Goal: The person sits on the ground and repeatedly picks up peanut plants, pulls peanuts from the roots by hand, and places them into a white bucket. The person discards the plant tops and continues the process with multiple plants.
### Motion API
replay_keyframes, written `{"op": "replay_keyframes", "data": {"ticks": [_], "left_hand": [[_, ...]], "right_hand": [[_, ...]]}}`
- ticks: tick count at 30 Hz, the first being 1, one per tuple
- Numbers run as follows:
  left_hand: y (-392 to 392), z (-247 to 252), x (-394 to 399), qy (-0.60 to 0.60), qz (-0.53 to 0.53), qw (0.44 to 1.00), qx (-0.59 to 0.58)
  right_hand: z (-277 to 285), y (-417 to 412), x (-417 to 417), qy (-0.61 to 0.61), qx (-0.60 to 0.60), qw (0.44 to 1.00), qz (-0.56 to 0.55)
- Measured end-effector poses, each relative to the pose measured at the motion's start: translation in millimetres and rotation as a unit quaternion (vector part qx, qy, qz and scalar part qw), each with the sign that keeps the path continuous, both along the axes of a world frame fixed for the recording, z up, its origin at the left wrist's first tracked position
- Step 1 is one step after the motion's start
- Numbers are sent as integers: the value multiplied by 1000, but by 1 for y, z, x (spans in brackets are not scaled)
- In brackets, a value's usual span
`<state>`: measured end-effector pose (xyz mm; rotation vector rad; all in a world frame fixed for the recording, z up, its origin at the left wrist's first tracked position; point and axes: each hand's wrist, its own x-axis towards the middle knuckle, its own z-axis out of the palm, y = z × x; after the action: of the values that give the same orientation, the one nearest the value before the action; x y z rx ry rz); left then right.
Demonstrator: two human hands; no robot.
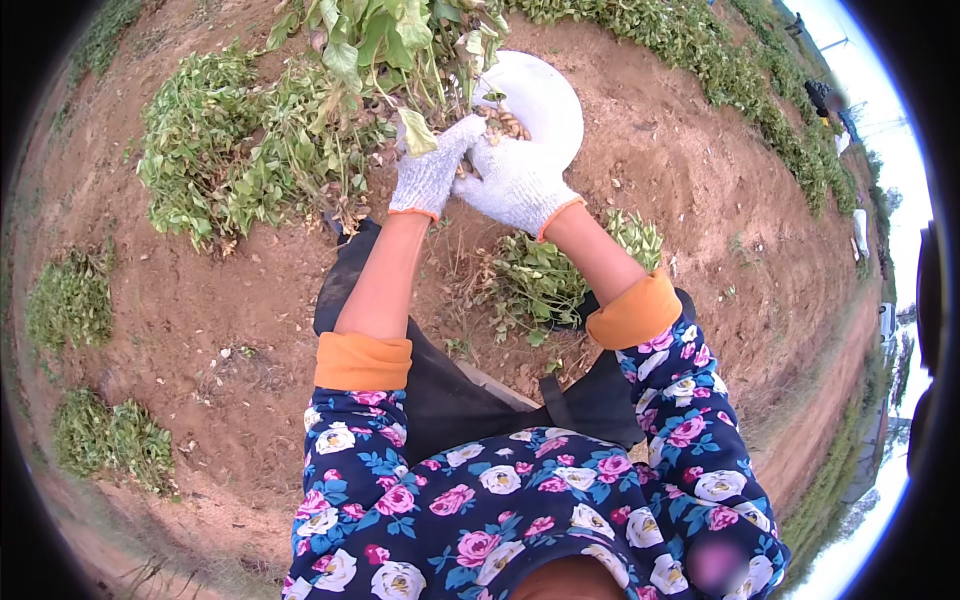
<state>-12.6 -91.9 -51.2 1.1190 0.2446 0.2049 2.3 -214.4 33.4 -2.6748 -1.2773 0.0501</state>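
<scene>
My left hand [435, 169], in a white knit glove with an orange cuff edge, grips a leafy peanut plant [386, 41] near its stems. The plant's green and browning leaves rise toward the top of the view. Close beside it is my right hand [517, 180], gloved the same way, over the near side of a white plastic basin [551, 97]. Peanut pods [506, 124] show just beyond the right hand's knuckles, and a few more lie between both hands. The right fingers are partly hidden, so what they hold is unclear.
Piles of peanut plants [202, 142] lie on reddish soil [262, 300] to the left. A smaller bunch [540, 277] sits between my legs. Rows of plants [690, 60] run along the upper right, where a person [817, 97] is far off.
</scene>
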Motion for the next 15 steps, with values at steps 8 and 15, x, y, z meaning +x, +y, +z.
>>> {"op": "replay_keyframes", "data": {"ticks": [8, 15], "left_hand": [[7, -17, 11, -79, 86, 990, 74], [41, 4, 20, -17, 237, 957, -164]], "right_hand": [[-11, -5, -19, 77, 94, 993, 14], [1, -47, -94, 302, 160, 939, 41]]}}
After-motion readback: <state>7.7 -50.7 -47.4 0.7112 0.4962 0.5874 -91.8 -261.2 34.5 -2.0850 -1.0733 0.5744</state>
